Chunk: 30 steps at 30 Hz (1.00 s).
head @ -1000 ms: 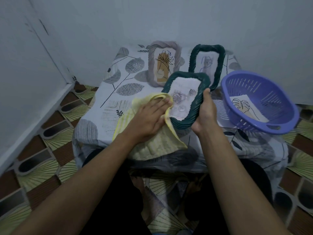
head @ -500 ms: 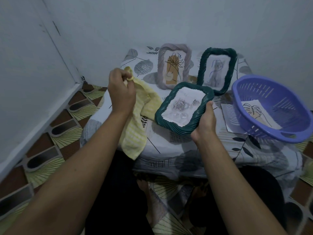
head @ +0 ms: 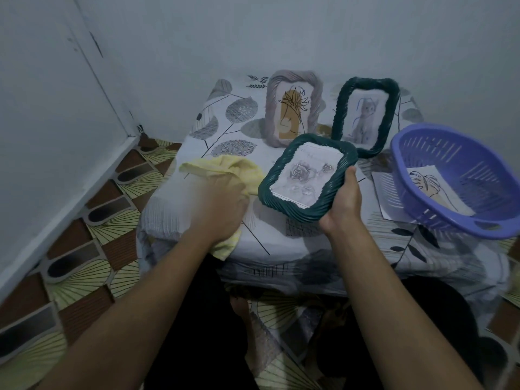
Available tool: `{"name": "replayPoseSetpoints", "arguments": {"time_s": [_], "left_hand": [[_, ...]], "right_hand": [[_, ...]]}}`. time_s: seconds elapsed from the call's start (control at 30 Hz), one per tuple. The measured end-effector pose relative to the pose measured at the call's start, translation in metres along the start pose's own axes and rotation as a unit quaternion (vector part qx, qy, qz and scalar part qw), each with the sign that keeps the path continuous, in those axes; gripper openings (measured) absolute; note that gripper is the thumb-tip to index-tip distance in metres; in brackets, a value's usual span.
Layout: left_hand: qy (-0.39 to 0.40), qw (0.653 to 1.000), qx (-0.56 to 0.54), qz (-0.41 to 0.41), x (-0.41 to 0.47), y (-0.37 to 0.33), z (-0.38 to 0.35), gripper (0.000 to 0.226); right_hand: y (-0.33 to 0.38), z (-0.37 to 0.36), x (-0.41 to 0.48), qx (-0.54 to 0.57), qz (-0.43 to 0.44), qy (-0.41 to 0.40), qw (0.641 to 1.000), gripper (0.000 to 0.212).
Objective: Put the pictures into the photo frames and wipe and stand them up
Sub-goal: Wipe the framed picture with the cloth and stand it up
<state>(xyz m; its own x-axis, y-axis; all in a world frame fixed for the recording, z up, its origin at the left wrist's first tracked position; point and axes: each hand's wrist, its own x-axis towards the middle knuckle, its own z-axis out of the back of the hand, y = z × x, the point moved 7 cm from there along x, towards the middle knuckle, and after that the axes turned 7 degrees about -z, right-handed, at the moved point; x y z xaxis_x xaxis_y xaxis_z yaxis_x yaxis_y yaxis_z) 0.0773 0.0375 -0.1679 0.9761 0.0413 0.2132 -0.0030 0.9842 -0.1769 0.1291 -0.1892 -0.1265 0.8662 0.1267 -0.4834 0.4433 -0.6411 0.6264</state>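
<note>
Three frames are in sight, and you hold one of them. Your right hand (head: 344, 202) grips the dark green frame (head: 305, 212) at its lower right edge, thumb over the front rim and fingers curled behind. The frame is held above the near part of the table (head: 281, 243). Its face is turned up towards you, showing a grey rose drawing. Its long axis runs from near-left to far-right, with the far end tipped away from you.

Your left hand (head: 219, 204) is blurred. Its fingers look curled down over the yellow cloth (head: 225, 166), which is bunched under it on the table just left of the held frame.

Behind, a pale grey frame (head: 273, 114) with a flower drawing and a second green frame (head: 339, 116) with a cat sketch stand upright, side by side, long axes vertical, facing you.

A purple basket (head: 401, 164) sits tilted at the right with a leaf picture (head: 427, 187) inside and another sheet (head: 384, 190) partly under it. A white leaf-print cover drapes the low table, which stands in a corner of plain pale walls (head: 253, 38) on a floor (head: 92, 229) of brown and fan-patterned tiles.
</note>
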Motion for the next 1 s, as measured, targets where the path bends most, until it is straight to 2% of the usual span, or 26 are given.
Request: {"name": "replayPoseSetpoints", "arguments": {"time_s": [0.17, 0.4, 0.57, 0.63, 0.7, 0.77, 0.87, 0.93, 1.0], "left_hand": [[-0.045, 0.999, -0.003, 0.028, 0.007, 0.029, 0.012, 0.036], [-0.036, 0.997, -0.033, 0.066, 0.015, 0.042, 0.018, 0.032], [-0.135, 0.982, -0.093, 0.098, 0.014, 0.015, 0.053, 0.037], [-0.169, 0.975, -0.133, 0.052, 0.014, -0.010, 0.067, 0.043], [-0.175, 0.968, -0.175, -0.036, 0.012, -0.037, 0.075, 0.048], [-0.109, 0.957, -0.238, -0.127, 0.008, -0.065, 0.075, 0.055], [-0.033, 0.952, -0.229, -0.201, 0.002, -0.094, 0.066, 0.067], [-0.057, 0.952, -0.215, -0.211, 0.004, -0.101, 0.065, 0.060], [-0.109, 0.948, -0.209, -0.211, 0.006, -0.101, 0.069, 0.041]], "right_hand": [[-0.001, 0.002, 0.001, -0.015, -0.005, -0.001, 1.000, 0.055], [-0.008, 0.003, -0.004, -0.060, -0.014, -0.010, 0.998, 0.054], [-0.004, 0.002, -0.008, -0.087, 0.011, -0.041, 0.995, 0.049], [0.000, 0.000, -0.011, -0.096, 0.032, -0.049, 0.994, 0.044], [0.004, -0.001, -0.013, -0.102, 0.056, -0.055, 0.992, 0.040], [0.009, -0.002, -0.014, -0.102, 0.073, -0.062, 0.990, 0.035], [0.018, -0.005, -0.019, -0.097, 0.092, -0.067, 0.989, 0.032], [0.024, -0.007, -0.022, -0.106, 0.102, -0.068, 0.987, 0.032], [0.028, -0.009, -0.025, -0.134, 0.110, -0.060, 0.983, 0.030]]}}
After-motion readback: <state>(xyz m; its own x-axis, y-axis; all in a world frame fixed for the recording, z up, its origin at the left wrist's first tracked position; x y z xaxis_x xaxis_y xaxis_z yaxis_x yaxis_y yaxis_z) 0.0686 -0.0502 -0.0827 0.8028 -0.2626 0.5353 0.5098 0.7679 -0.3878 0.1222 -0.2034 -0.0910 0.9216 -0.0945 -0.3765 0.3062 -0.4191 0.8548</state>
